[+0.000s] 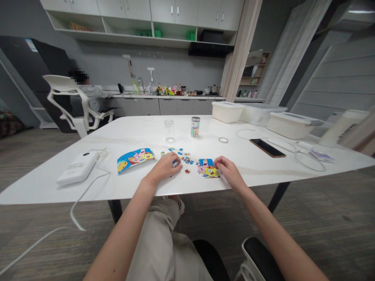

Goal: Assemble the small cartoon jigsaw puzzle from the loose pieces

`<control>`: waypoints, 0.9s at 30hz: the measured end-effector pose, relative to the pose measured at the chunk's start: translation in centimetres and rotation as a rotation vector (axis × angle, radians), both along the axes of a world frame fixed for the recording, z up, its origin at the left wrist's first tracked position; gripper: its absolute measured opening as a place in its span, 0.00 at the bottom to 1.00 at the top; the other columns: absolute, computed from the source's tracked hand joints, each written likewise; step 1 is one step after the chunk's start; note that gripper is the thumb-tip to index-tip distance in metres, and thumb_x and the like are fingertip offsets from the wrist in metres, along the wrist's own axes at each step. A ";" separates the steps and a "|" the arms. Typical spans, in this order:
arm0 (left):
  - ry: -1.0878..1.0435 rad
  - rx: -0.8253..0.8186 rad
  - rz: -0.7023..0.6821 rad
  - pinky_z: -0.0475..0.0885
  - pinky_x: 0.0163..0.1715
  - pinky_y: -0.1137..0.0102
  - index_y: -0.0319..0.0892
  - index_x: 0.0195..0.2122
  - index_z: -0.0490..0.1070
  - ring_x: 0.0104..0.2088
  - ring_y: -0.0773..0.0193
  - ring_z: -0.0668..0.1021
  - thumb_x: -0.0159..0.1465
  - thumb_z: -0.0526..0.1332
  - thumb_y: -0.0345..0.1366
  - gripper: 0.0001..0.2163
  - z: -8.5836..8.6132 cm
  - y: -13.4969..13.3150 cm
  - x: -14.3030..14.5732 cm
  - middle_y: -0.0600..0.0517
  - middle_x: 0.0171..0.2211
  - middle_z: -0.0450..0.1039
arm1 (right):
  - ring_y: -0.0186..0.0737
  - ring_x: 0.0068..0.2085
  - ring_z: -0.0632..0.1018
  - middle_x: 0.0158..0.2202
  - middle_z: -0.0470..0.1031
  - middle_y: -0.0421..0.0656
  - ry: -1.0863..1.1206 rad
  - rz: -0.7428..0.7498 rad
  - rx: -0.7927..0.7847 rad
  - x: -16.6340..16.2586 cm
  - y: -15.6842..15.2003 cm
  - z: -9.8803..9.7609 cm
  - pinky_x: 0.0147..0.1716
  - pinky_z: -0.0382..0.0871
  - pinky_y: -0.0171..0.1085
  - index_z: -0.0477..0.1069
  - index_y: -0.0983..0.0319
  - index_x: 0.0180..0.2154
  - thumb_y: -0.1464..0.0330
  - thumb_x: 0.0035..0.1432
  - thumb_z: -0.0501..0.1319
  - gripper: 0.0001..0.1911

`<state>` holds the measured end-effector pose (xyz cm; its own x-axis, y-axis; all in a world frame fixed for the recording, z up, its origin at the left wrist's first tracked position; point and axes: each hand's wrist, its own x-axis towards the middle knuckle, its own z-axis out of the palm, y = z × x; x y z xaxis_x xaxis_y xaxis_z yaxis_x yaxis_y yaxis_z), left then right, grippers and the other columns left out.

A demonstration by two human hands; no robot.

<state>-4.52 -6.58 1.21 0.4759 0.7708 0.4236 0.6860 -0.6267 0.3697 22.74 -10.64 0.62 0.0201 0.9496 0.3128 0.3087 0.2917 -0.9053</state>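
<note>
My left hand [166, 167] is closed with curled fingers around a small jigsaw piece [175, 163], mostly hidden by the fingers. Just beyond it lie several loose jigsaw pieces [186, 159], and a red piece [187, 171] sits apart, nearer the front edge. A joined section of the jigsaw puzzle [208, 168], with yellow and pink cartoon figures on blue, lies flat to the right. At its right edge, my right hand [230, 171] has its thumb and fingers pinched together on the border. To the left stands a curved picture sheet [136, 159] with similar cartoon figures.
Behind the pieces stand a clear jar [169, 130], a printed can [195, 127] and a ring-shaped lid [223, 139]. A phone [267, 148], cables and white bins [227, 112] are at right; a white power box [77, 168] is at left. A person [93, 97] sits beyond.
</note>
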 end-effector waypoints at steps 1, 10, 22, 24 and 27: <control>-0.001 0.004 0.022 0.69 0.46 0.62 0.42 0.34 0.71 0.41 0.58 0.75 0.61 0.59 0.37 0.05 0.1 0.0 0.0 0.48 0.39 0.73 | 0.40 0.32 0.70 0.26 0.70 0.39 0.005 0.003 -0.004 0.0 0.0 0.0 0.34 0.62 0.39 0.69 0.59 0.28 0.64 0.48 0.54 0.08; -0.103 -0.005 0.089 0.69 0.37 0.67 0.43 0.31 0.69 0.33 0.63 0.75 0.62 0.59 0.36 0.04 0.9 0.0 -0.2 0.53 0.30 0.74 | 0.40 0.32 0.71 0.27 0.71 0.39 0.003 0.008 0.000 -0.1 -0.1 0.1 0.35 0.63 0.39 0.69 0.59 0.28 0.63 0.48 0.54 0.08; 0.046 0.091 0.238 0.68 0.48 0.60 0.44 0.39 0.74 0.46 0.56 0.75 0.62 0.56 0.30 0.08 0.5 -0.2 -0.4 0.47 0.43 0.75 | 0.44 0.39 0.74 0.34 0.74 0.43 -0.136 0.051 0.083 0.1 0.2 -0.2 0.43 0.66 0.43 0.70 0.59 0.31 0.63 0.52 0.54 0.09; 0.074 0.090 0.362 0.68 0.50 0.60 0.42 0.42 0.73 0.47 0.54 0.76 0.62 0.54 0.29 0.11 0.3 -0.2 -0.6 0.45 0.46 0.75 | 0.46 0.46 0.75 0.42 0.75 0.46 -0.240 0.099 0.151 -0.2 0.0 -0.2 0.50 0.65 0.46 0.72 0.59 0.35 0.63 0.55 0.55 0.10; 0.129 0.053 0.446 0.68 0.50 0.60 0.39 0.44 0.73 0.47 0.53 0.76 0.64 0.52 0.30 0.12 -0.2 -0.1 -0.7 0.42 0.48 0.75 | 0.50 0.59 0.69 0.57 0.70 0.50 -0.405 0.149 0.176 -0.7 -0.2 -0.5 0.61 0.56 0.52 0.73 0.58 0.44 0.59 0.60 0.53 0.16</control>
<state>-5.22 -6.64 1.05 0.1546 0.8910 0.4269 0.9308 -0.2762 0.2393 22.02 -10.86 0.15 -0.2691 0.8645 0.4246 0.5699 0.4983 -0.6534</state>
